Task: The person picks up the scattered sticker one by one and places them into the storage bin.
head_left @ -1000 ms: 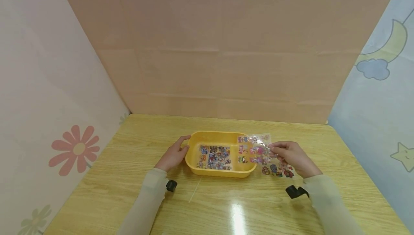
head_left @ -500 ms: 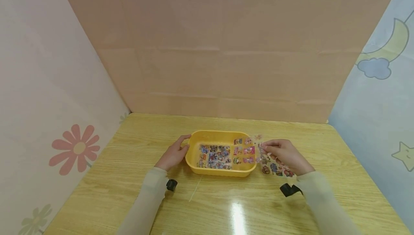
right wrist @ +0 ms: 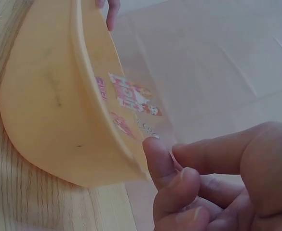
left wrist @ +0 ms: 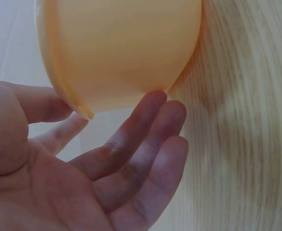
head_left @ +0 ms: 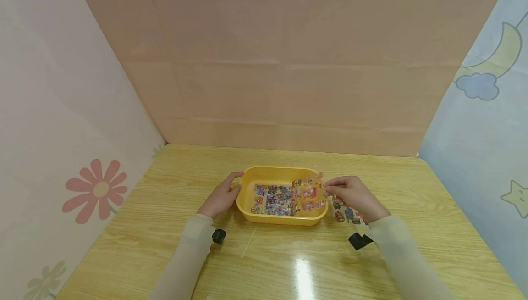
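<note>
A yellow plastic basin stands on the table, a sheet of colourful cartoon stickers lying flat inside it. My left hand holds the basin's left end; in the left wrist view the thumb is at the rim and a fingertip touches the outer wall. Between thumb and forefinger, my right hand pinches a clear sticker sheet with pink prints, tilted over the basin's right part. Beneath the right hand, another clear sticker sheet lies on the table, partly hidden.
The wood-grain table runs back to a tan covered wall. Patterned side walls stand left and right. Black straps with small black pieces hang at the wrists.
My right hand has moved left, carrying the pinched sticker sheet further over the basin, so it now overlaps the view of the sheet inside. The left hand and basin have stayed put.
</note>
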A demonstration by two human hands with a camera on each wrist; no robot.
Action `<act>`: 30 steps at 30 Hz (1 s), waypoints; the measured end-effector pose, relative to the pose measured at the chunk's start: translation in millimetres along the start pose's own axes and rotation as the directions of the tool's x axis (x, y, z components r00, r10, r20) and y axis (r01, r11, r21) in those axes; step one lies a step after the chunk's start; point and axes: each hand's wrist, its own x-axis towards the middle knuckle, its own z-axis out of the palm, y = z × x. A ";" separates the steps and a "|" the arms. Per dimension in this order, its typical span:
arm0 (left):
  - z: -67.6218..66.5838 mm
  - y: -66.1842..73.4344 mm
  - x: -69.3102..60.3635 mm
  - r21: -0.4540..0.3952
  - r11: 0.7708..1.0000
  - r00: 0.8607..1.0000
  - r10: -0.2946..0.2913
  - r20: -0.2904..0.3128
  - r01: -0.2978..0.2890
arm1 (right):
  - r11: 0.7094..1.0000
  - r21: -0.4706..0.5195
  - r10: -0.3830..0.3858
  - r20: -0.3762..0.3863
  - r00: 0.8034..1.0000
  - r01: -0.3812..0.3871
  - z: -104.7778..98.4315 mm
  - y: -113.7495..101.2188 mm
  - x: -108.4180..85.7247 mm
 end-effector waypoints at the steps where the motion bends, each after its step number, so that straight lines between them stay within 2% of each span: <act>1: 0.0 0.1 -0.1 -0.002 1.000 1.000 0.001 -0.001 -0.001 | 1.000 -0.001 0.003 0.000 1.000 -0.003 1.2 -0.7 0.3; 4: 0.1 0.3 -0.5 -0.001 1.000 1.000 0.003 -0.004 -0.003 | 1.000 -0.004 0.015 -0.014 1.000 -0.016 5.3 -2.5 1.1; 20: 0.4 -0.7 -0.2 0.017 1.000 1.000 -0.001 -0.008 0.001 | 0.997 -0.075 -0.013 -0.030 0.999 0.011 19.9 -9.1 3.2; 30: 1.1 -1.2 0.3 0.022 1.000 1.000 -0.001 -0.014 0.001 | 0.993 -0.120 -0.018 -0.015 1.000 0.016 23.6 -8.5 3.4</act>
